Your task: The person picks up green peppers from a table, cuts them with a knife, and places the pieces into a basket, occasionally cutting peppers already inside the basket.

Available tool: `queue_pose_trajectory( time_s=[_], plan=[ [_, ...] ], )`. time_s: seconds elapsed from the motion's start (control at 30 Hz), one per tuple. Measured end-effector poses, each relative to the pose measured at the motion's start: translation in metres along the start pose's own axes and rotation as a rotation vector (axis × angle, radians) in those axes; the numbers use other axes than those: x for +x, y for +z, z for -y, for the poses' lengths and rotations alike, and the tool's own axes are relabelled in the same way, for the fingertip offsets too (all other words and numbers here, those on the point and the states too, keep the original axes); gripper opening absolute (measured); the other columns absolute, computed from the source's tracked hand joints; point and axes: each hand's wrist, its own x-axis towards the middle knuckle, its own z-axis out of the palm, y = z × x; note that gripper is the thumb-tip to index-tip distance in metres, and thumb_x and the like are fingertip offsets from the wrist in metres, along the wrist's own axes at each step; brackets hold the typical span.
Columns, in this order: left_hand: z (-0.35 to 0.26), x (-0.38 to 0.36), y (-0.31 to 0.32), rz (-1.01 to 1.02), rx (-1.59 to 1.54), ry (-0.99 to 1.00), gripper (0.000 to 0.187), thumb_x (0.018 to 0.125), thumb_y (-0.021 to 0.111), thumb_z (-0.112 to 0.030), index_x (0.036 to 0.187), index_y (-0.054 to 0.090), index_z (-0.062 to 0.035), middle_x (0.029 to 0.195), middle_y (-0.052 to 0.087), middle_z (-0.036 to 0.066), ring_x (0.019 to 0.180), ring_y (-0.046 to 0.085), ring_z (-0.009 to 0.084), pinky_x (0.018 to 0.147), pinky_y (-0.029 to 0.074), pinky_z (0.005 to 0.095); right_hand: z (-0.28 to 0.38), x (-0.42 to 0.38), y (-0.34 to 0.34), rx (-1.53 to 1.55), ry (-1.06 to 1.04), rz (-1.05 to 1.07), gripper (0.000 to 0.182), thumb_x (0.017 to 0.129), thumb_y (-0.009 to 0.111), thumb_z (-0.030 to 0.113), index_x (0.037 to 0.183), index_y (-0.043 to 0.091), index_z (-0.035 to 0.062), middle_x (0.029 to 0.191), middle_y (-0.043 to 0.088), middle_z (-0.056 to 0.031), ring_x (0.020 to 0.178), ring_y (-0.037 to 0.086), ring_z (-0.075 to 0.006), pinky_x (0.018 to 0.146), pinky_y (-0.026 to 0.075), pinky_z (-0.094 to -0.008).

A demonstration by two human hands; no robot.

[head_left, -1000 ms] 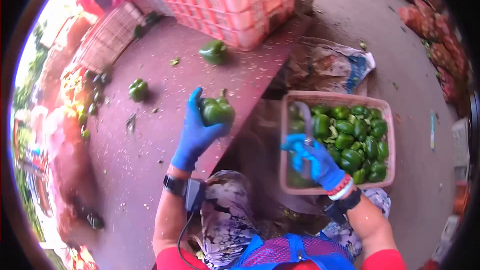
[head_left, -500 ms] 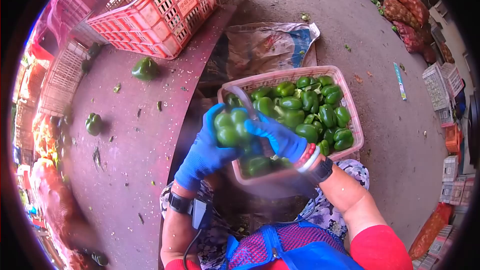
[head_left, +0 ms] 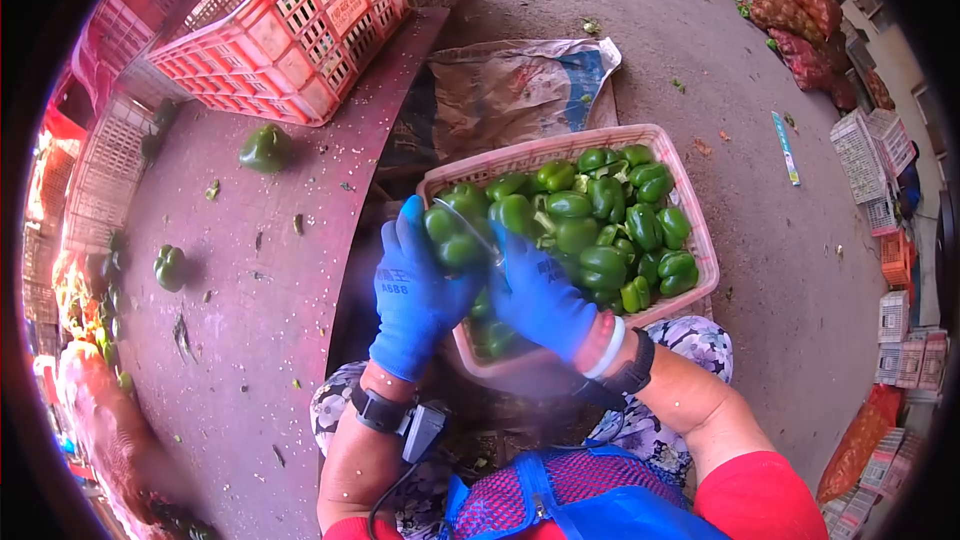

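My left hand (head_left: 410, 300), in a blue work glove, is wrapped around a green bell pepper (head_left: 452, 246) held over the near left side of a pink plastic basket (head_left: 703, 225). My right hand (head_left: 545, 298), gloved the same way, grips a knife (head_left: 470, 224); its thin curved blade lies across the held pepper, and its handle is hidden in my fingers. Many green peppers (head_left: 604, 267) fill the basket in front of my knees, some showing pale, trimmed stem ends.
On the purplish tabletop (head_left: 270, 320) to the left lie two loose peppers, one pepper (head_left: 266, 149) near a red crate (head_left: 300, 40). A crumpled sack (head_left: 500, 100) lies beyond the basket. Filled net sacks (head_left: 790, 10) and stacked crates (head_left: 870, 165) line the right side.
The held pepper has turned in my left hand, and the blade now crosses its face. My right hand has shifted slightly down and closer to my left. The view has moved a little.
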Motion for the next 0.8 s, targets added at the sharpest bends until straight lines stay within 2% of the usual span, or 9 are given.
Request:
queue_pose_trajectory(
  time_s=[0.13, 0.23, 0.37, 0.47, 0.53, 0.57, 0.63, 0.7, 0.8],
  plan=[
    [0.008, 0.002, 0.002, -0.018, -0.100, 0.069, 0.091, 0.070, 0.081, -0.032, 0.141, 0.035, -0.0003, 0.116, 0.053, 0.025, 0.096, 0.061, 0.0449, 0.077, 0.054, 0.0505, 0.007, -0.001, -0.003, 0.030, -0.052, -0.073, 0.060, 0.087, 0.064, 0.015, 0.139, 0.041, -0.0032, 0.110, 0.061, -0.0314, 0.096, 0.063, -0.0465, 0.080, 0.053, -0.0512],
    [0.013, 0.004, 0.001, -0.025, -0.109, 0.082, 0.092, 0.068, 0.082, -0.031, 0.142, 0.035, -0.0005, 0.113, 0.053, 0.024, 0.094, 0.061, 0.0437, 0.074, 0.054, 0.0506, 0.007, -0.005, -0.002, 0.059, 0.056, -0.011, 0.060, 0.087, 0.064, 0.015, 0.139, 0.039, -0.0025, 0.109, 0.061, -0.0329, 0.096, 0.063, -0.0466, 0.080, 0.053, -0.0519],
    [-0.004, -0.003, 0.003, 0.021, 0.025, 0.033, 0.091, 0.061, 0.087, -0.017, 0.138, 0.040, -0.0071, 0.113, 0.054, 0.020, 0.094, 0.061, 0.0422, 0.081, 0.054, 0.0464, -0.016, 0.001, 0.016, 0.054, 0.083, 0.108, 0.061, 0.088, 0.063, 0.016, 0.140, 0.037, -0.0023, 0.112, 0.059, -0.0339, 0.097, 0.062, -0.0477, 0.080, 0.052, -0.0517],
    [-0.008, 0.001, -0.003, -0.005, -0.016, 0.117, 0.091, 0.061, 0.085, -0.014, 0.139, 0.039, -0.0071, 0.114, 0.054, 0.020, 0.098, 0.061, 0.0396, 0.084, 0.053, 0.0445, -0.032, -0.002, 0.034, -0.067, -0.058, 0.033, 0.062, 0.089, 0.062, 0.018, 0.140, 0.035, -0.0032, 0.115, 0.057, -0.0351, 0.098, 0.061, -0.0485, 0.083, 0.051, -0.0528],
    [-0.004, 0.003, -0.008, -0.022, -0.255, 0.038, 0.085, 0.067, 0.082, -0.008, 0.140, 0.038, -0.0069, 0.118, 0.054, 0.014, 0.105, 0.061, 0.0277, 0.091, 0.052, 0.0380, -0.030, -0.005, 0.036, -0.135, -0.187, -0.105, 0.064, 0.089, 0.061, 0.020, 0.141, 0.034, -0.0042, 0.116, 0.056, -0.0359, 0.098, 0.061, -0.0490, 0.084, 0.051, -0.0539],
    [-0.001, 0.006, -0.011, -0.047, -0.391, -0.022, 0.083, 0.069, 0.081, -0.007, 0.140, 0.038, -0.0067, 0.120, 0.054, 0.013, 0.106, 0.060, 0.0249, 0.092, 0.052, 0.0365, -0.041, -0.021, 0.048, -0.023, -0.005, 0.025, 0.065, 0.090, 0.060, 0.021, 0.144, 0.033, -0.0048, 0.118, 0.057, -0.0345, 0.100, 0.061, -0.0475, 0.086, 0.050, -0.0544],
    [-0.003, 0.013, -0.028, -0.123, -0.565, -0.098, 0.076, 0.075, 0.077, -0.002, 0.139, 0.038, -0.0057, 0.122, 0.053, 0.010, 0.108, 0.057, 0.0186, 0.094, 0.050, 0.0327, -0.055, -0.043, 0.063, -0.144, 0.076, 0.114, 0.064, 0.091, 0.058, 0.021, 0.145, 0.034, -0.0042, 0.116, 0.059, -0.0322, 0.097, 0.061, -0.0472, 0.085, 0.050, -0.0542],
    [0.008, 0.020, -0.040, -0.171, -0.551, -0.181, 0.074, 0.076, 0.077, -0.002, 0.139, 0.038, -0.0052, 0.121, 0.054, 0.011, 0.107, 0.059, 0.0185, 0.093, 0.051, 0.0321, -0.046, -0.045, 0.043, -0.031, 0.310, 0.235, 0.061, 0.095, 0.057, 0.024, 0.146, 0.037, -0.0014, 0.110, 0.065, -0.0234, 0.090, 0.066, -0.0379, 0.081, 0.052, -0.0497],
    [0.016, 0.014, -0.044, 0.009, -0.563, -0.216, 0.073, 0.077, 0.077, -0.003, 0.138, 0.038, -0.0059, 0.120, 0.055, 0.010, 0.107, 0.059, 0.0181, 0.092, 0.052, 0.0316, -0.050, -0.027, 0.024, 0.758, 0.545, 0.319, 0.061, 0.097, 0.061, 0.030, 0.147, 0.040, 0.0017, 0.104, 0.068, -0.0140, 0.086, 0.067, -0.0251, 0.077, 0.054, -0.0432]
  ],
)
